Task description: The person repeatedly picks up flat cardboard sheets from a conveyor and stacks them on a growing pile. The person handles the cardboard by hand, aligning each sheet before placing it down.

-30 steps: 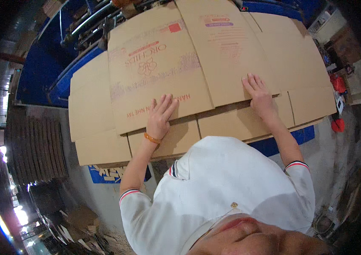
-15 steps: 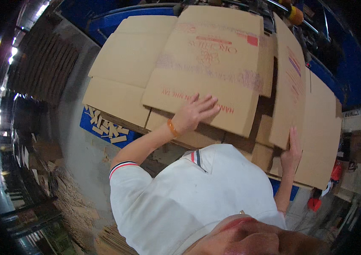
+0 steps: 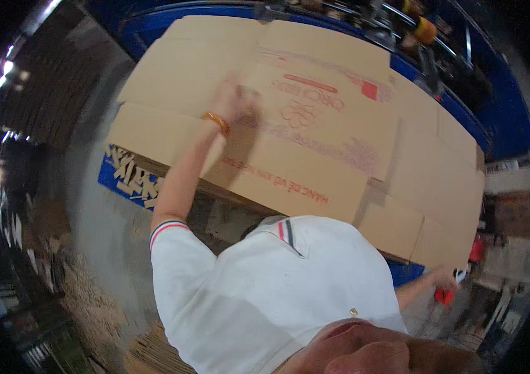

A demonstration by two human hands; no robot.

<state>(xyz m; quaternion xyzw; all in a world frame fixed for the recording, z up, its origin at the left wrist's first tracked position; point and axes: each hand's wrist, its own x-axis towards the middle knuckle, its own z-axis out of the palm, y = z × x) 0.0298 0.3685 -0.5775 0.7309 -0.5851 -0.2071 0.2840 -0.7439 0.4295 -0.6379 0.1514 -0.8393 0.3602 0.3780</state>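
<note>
A printed brown cardboard sheet [image 3: 315, 146] with red and purple marks lies over the middle of a wide plain cardboard layer [image 3: 171, 68]. Over the sheet's left part hovers or rests my left hand [image 3: 237, 103], an orange bracelet on its wrist; motion smears its fingers, so I cannot tell whether it touches the board. My right hand [image 3: 442, 277] is low at the right, just off the near right edge of the cardboard. It is beside a small black-and-white object [image 3: 460, 275] at the table's corner; its fingers are too unclear to show a grip.
Blue machinery with rollers and an orange-yellow part [image 3: 425, 31] runs along the far side. Cardboard scraps [image 3: 134, 177] lie on a blue surface at the left. A red object [image 3: 444, 296] hangs below my right hand. Stacked cardboard [image 3: 159, 349] stands at the lower left.
The narrow printed piece under my right hand no longer shows at the right. My right hand has moved down and outward to the right; my left has moved up and left.
</note>
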